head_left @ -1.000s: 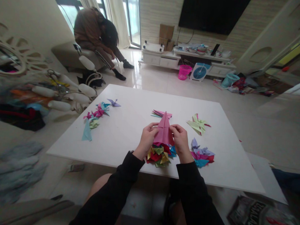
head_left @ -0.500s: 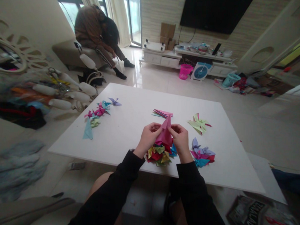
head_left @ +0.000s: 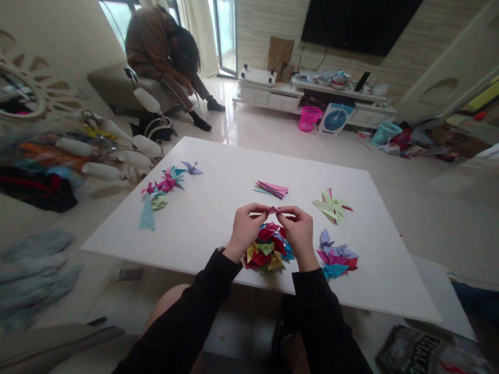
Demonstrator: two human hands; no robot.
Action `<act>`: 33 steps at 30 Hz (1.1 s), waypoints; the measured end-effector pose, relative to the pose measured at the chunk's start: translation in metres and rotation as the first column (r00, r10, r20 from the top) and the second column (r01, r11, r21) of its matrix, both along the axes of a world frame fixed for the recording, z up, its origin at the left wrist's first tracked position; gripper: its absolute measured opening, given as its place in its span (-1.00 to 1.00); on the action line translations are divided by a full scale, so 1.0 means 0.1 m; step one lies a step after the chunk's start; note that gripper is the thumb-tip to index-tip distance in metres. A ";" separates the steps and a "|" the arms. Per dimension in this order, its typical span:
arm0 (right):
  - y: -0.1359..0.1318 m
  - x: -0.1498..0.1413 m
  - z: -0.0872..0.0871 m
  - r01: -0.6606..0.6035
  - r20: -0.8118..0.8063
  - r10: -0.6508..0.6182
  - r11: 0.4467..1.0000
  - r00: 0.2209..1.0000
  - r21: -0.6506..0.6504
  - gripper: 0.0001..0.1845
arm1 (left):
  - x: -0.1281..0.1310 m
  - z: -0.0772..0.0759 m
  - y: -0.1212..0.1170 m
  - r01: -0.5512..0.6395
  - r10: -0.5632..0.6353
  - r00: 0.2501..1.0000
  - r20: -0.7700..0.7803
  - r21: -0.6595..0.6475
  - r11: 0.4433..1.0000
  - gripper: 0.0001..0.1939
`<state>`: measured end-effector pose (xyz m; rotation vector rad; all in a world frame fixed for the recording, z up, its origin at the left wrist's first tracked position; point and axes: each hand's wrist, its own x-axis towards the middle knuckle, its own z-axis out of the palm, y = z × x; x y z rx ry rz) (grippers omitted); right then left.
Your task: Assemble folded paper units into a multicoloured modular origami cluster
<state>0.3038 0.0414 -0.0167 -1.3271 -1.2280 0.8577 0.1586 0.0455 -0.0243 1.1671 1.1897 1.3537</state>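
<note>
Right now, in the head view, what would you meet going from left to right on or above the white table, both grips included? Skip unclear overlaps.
Pale blue folded paper → purple paper crane → left grip → pink paper → right grip → light green folded papers.

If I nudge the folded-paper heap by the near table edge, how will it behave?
The heap would probably spread apart rather than slide whole, since its separate pieces overlap. It is likely light, being folded paper. Its protruding points may bend.

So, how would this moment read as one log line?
left fingers: pinching pink paper; right fingers: pinching same paper; nearer: origami pile; beyond: folded papers
</note>
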 end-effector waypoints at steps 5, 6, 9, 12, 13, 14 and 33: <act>-0.04 -0.01 0.06 -0.006 0.092 -0.002 0.996 0.996 0.086 -0.97 | 0.01 0.01 0.00 -0.043 0.043 0.998 0.049 0.012 0.999 -0.87; -0.05 -0.01 0.07 -0.019 0.103 0.009 0.995 0.995 0.097 -0.97 | 0.01 0.02 -0.01 -0.036 0.035 0.997 0.067 0.016 0.999 -0.86; -0.07 -0.03 0.10 -0.068 0.152 0.048 0.989 0.987 0.131 -0.92 | 0.02 0.06 -0.03 -0.008 0.005 0.994 0.108 0.031 0.999 -0.85; -0.08 -0.06 0.12 -0.104 0.179 0.074 0.981 0.981 0.166 -0.88 | 0.02 0.08 -0.03 -0.013 0.010 0.991 0.130 0.027 1.000 -0.84; -0.08 -0.06 0.12 -0.105 0.165 0.078 0.981 0.983 0.164 -0.88 | 0.02 0.09 -0.03 -0.020 0.016 0.990 0.138 0.023 1.000 -0.82; -0.08 -0.07 0.12 -0.100 0.142 0.078 0.983 0.987 0.154 -0.88 | 0.03 0.08 -0.02 -0.024 0.021 0.989 0.148 0.019 1.000 -0.80; -0.05 -0.05 0.12 -0.136 -0.245 0.127 0.990 0.961 -0.023 -0.69 | 0.06 0.02 -0.02 0.051 -0.038 0.951 0.307 -0.034 0.998 -0.67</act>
